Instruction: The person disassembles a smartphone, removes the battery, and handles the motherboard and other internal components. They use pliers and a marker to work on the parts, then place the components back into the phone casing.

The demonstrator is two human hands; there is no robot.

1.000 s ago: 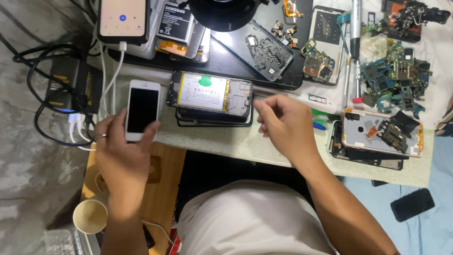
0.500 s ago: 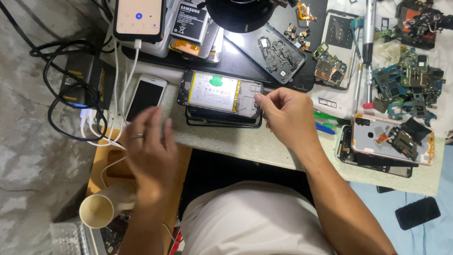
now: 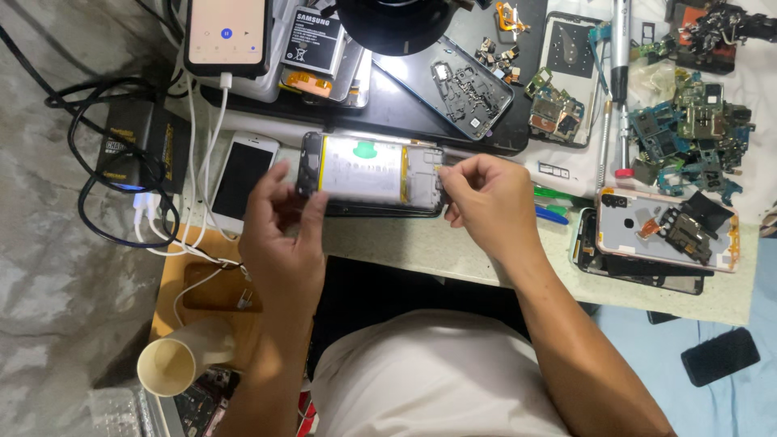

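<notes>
We steady the opened phone (image 3: 372, 174) at the bench's near edge, our left hand (image 3: 279, 222) pinching its left end while our right hand (image 3: 486, 202) pinches the right end, beside the white phone (image 3: 243, 174).

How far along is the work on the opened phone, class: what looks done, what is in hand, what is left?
Done: the opened phone has its back cover off, its pale battery bare. In hand: the left hand grips its left end and the right hand pinches at its right end. Left: it is not closed up; loose circuit boards and a second opened phone lie to the right.
</notes>
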